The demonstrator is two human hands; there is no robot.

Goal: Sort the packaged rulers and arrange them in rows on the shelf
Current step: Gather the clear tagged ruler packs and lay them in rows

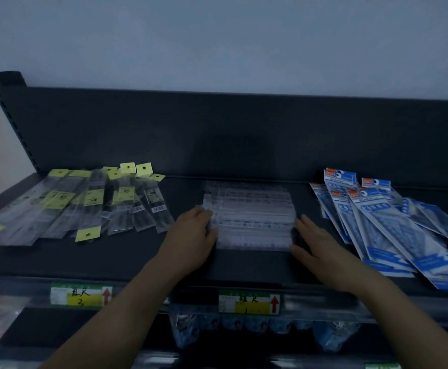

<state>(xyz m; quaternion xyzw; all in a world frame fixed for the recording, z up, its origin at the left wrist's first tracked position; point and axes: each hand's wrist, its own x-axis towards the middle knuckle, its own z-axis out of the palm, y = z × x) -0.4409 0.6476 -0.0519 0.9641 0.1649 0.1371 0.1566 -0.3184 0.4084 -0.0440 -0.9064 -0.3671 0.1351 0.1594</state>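
Head view showed my left hand [195, 230] and right hand [310, 242] pressed flat, fingers loosely spread, against the two ends of the clear ruler packs [252, 219] at centre frame, squaring them into one row on the shelf [127, 259]. Yellow-tagged packs [90, 203] lay fanned at left, blue packs [393, 230] heaped at right, both apparently awaiting sorting.

A shop: dark display shelf [127, 259] with price labels [249, 301] on its edge.
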